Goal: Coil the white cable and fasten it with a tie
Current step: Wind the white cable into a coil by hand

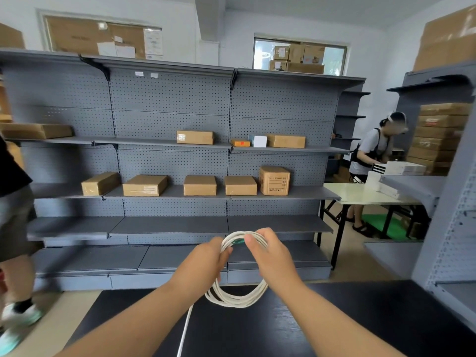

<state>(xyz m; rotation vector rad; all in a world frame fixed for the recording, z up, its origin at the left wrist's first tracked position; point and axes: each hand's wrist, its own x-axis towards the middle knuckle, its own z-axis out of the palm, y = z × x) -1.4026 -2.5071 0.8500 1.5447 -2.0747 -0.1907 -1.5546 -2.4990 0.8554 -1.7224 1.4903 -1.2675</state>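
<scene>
The white cable (235, 300) is wound into a loop of several turns, held up above the black table (360, 318). My left hand (203, 264) grips the loop's left side. My right hand (270, 253) pinches the top of the loop, where a small green piece (238, 242), perhaps a tie, shows between my thumbs. One loose end of the cable (184, 331) trails down toward the front edge of the table.
Grey pegboard shelving (170, 161) with cardboard boxes (199, 185) stands behind the table. A person (368, 161) works at a white folding table (360, 194) on the right. Another person's leg (15, 228) is at the far left. A grey shelf unit (453, 228) stands close on the right.
</scene>
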